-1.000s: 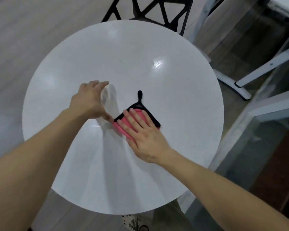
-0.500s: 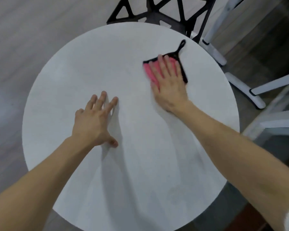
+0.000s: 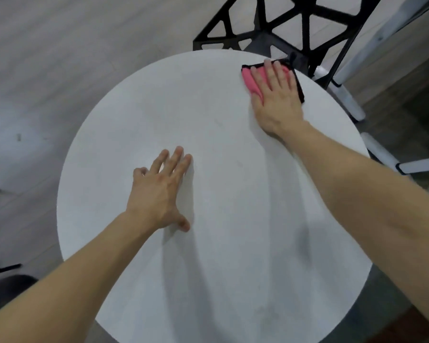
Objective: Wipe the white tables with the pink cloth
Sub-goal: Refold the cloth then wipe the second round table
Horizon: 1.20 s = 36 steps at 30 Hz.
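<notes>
Half pink cloth hidden under flat right hand.

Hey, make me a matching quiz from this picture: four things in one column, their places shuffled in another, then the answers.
1 left hand
2 right hand
3 pink cloth
4 black chair

A beyond the far edge of the white table
B flat on the bare tabletop
C pressing the cloth
D under a hand, near the far rim

Pairs: 1-B, 2-C, 3-D, 4-A
</notes>
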Available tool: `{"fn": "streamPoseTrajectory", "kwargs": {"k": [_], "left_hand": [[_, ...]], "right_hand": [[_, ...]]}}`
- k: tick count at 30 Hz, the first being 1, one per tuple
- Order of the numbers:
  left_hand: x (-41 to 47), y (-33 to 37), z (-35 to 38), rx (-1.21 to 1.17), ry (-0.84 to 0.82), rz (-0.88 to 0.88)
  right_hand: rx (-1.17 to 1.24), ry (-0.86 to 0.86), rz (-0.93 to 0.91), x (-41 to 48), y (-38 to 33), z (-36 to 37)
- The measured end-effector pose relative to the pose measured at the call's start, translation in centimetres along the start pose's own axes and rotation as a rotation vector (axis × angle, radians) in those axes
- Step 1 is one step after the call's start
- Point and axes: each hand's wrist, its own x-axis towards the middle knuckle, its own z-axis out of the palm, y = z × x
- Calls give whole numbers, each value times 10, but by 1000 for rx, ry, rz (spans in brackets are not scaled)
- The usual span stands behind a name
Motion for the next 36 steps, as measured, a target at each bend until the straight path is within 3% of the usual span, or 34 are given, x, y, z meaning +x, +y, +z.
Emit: {"fn": "streamPoseTrajectory", "kwargs": {"k": [2, 6, 10, 12, 15, 19, 20, 22, 24, 28, 30, 33, 36], "left_hand": [[-3, -3, 1, -3, -11, 2], [-6, -2, 1, 1, -19, -17], [-2, 0, -3, 0, -29, -17], [-1, 2, -2, 6, -34, -23], [0, 3, -1, 0, -28, -30], [-1, 2, 1, -4, -34, -34], [-2, 2, 2, -5, -33, -34], [-3, 3, 0, -10, -35, -37], [-1, 4, -1, -9, -34, -40], [0, 4, -1, -14, -34, -41], [1, 5, -3, -10, -35, -41], [5, 8, -5, -9, -38, -46], [4, 5, -2, -10, -39, -47]], "right_hand": [[4, 51, 12, 2, -34, 3], [-7, -5, -571, -79, -98, 16], [-19, -102, -779, -99, -72, 13], [-30, -81, -667, -66, -28, 7], [-56, -74, -284, -17, 38, -10], [-23, 7, -82, -25, 14, -1], [-14, 55, -104, -43, -8, 6], [43, 73, -321, -98, -53, 18], [71, -45, -570, -156, -80, 20], [60, -156, -822, -158, -50, 17], [18, -99, -707, -111, -20, 17], [-5, -66, -375, -40, 15, 3], [-1, -66, -239, -18, 12, 0]]}}
